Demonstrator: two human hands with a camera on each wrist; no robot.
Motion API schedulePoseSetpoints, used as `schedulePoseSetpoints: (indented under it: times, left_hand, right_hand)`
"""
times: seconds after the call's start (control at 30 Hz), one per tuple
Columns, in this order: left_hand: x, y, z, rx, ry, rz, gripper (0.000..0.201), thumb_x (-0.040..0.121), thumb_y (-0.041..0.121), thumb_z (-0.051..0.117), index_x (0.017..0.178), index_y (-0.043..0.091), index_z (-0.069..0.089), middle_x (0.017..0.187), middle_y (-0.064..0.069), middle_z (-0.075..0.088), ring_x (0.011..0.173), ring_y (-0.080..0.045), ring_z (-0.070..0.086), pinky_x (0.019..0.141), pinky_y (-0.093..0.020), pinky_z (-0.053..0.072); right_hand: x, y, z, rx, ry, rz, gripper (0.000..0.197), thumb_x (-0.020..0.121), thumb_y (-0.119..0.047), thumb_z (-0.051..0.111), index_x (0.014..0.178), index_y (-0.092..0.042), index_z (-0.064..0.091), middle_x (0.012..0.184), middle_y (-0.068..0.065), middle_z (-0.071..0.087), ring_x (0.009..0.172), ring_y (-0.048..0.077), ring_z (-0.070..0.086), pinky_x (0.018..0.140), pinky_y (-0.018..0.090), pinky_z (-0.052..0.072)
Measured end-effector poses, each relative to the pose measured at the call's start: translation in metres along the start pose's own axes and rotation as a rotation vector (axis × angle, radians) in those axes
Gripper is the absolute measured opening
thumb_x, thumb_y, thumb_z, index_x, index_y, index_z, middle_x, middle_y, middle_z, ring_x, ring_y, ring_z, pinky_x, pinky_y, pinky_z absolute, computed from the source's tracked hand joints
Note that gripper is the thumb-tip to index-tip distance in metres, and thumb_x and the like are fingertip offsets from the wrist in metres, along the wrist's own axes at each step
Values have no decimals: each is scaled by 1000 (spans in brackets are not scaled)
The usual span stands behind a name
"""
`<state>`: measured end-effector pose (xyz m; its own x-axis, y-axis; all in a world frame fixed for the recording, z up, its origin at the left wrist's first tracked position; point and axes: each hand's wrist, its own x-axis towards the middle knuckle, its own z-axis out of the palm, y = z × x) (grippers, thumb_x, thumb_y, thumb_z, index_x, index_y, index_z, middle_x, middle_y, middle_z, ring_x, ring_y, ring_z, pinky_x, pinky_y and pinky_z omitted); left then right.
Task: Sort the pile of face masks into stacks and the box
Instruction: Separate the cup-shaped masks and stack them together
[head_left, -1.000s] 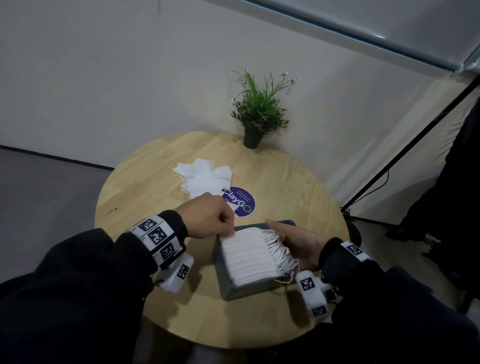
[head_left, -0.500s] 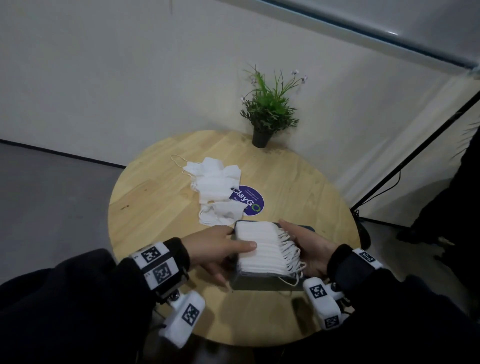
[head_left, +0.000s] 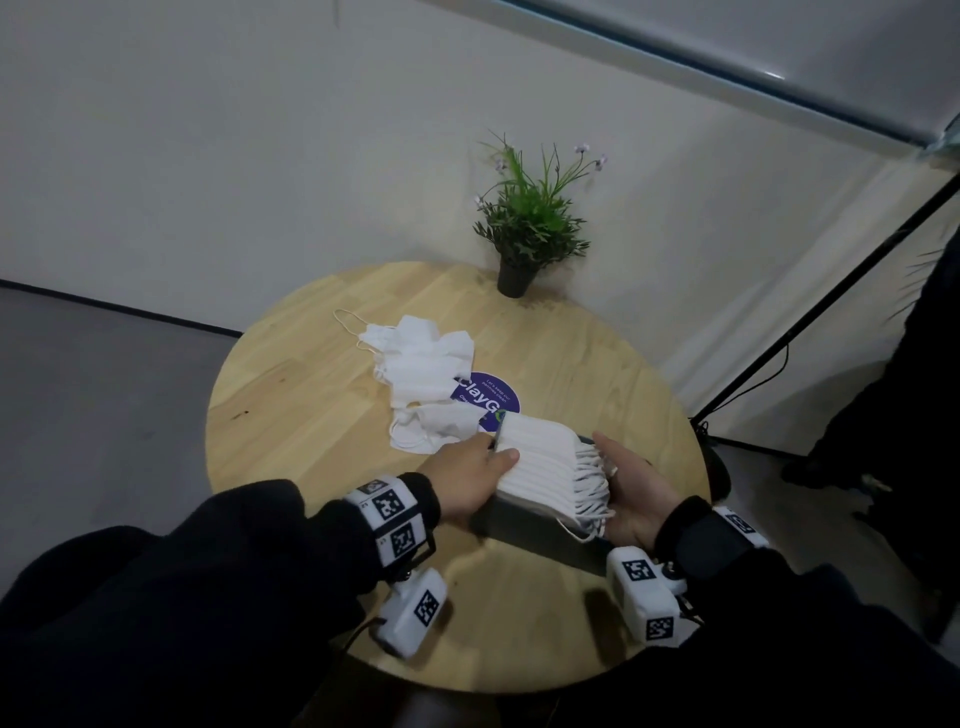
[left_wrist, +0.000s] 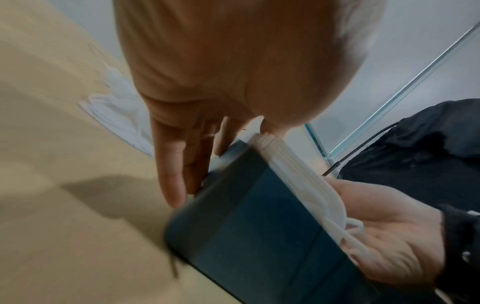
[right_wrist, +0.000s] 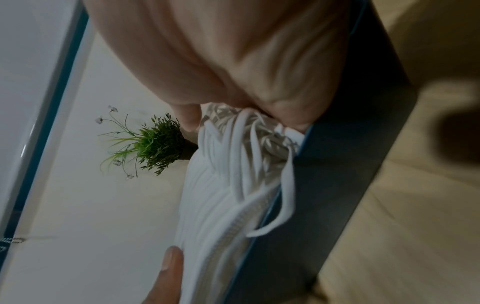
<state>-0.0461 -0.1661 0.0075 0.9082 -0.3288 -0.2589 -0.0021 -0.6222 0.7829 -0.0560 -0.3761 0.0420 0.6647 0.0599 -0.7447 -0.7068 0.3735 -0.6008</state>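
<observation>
Box (head_left: 524, 525) got pulled toward the desk's near edge; left hand (head_left: 470, 475) and right hand (head_left: 636, 493), fingers mostly straight, clamp its packed mask stack (head_left: 545, 467). Loose pile (head_left: 421, 379) mid-desk remains.

— What sort of place does this look like?

— A staged corner of an office or studio rather than a home. A round light-wood table (head_left: 571, 364) stands against a plain white wall (head_left: 260, 156) on grey flooring (head_left: 78, 389).

— Anything else to go on?

— A round purple branded sticker (head_left: 491, 397) on the tabletop, a small green artificial plant in a black pot (head_left: 524, 228), and a slanting black stand pole (head_left: 831, 306) with a cable beside it.
</observation>
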Motion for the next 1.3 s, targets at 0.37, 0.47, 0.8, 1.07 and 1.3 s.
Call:
schedulePoseSetpoints:
  times: [0.37, 0.47, 0.8, 1.07, 1.3]
  left_hand:
    - [31, 33, 10, 438, 159, 406, 106, 87, 86, 34, 165, 16, 12, 173, -5, 10, 159, -22, 9, 128, -45, 13]
    - [37, 38, 31, 640, 43, 567, 126, 74, 98, 33, 165, 19, -4, 173, 0, -12, 159, -19, -15, 129, -48, -6]
    - [36, 38, 0, 39, 48, 130, 101, 86, 86, 40, 158, 16, 32, 163, -4, 38, 147, -24, 38, 120, -43, 32]
    - [46, 30, 32, -891, -87, -87, 73, 88, 71, 56, 139, 19, 62, 132, 5, 71, 126, -15, 64, 110, -42, 48]
    - [66, 17, 19, -312, 182, 0, 39, 99, 48, 60, 123, 21, 73, 123, 7, 72, 115, -10, 64, 101, -27, 46]
  right_hand:
    - [-20, -23, -43, -217, 381, -344, 38, 101, -45, 59, 104, -7, 62, 79, 8, 55, 67, 21, 53, 64, 34, 48]
    - [-17, -19, -59, -161, 567, -631, 16, 101, -25, 61, 108, -12, 66, 107, 9, 64, 86, 17, 60, 77, 36, 50]
    - [19, 29, -71, 158, 600, -442, 36, 104, -44, 55, 102, -12, 70, 98, 9, 72, 81, 28, 68, 66, 33, 52]
    - [29, 7, -72, 332, 567, -546, 53, 98, -61, 54, 118, -15, 71, 109, 9, 75, 87, 26, 70, 70, 33, 53]
    - [30, 8, -71, 108, 914, -760, 45, 99, -40, 57, 137, -17, 56, 140, 10, 54, 117, 25, 57, 103, 41, 46]
